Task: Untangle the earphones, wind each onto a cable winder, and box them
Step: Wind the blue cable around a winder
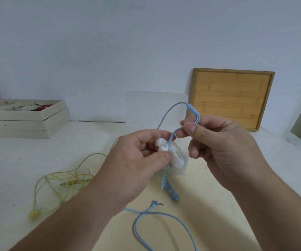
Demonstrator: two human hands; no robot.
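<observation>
Bright, even, diffuse light, with no glare. The wall (91, 51) reads cool blue-white, while the counter (209, 178) turns warm cream toward the lower right. Shadows there are faint and soft-edged. Detail is smeary overall; the blue earbuds (171, 192) blur. Wide-angle bending tilts lines at the frame's left and right edges.

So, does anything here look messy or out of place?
Only the yellow earphones: they lie in a loose tangle on the table. The blue cable sprawls too, but runs up to the winder in the left hand.
</observation>
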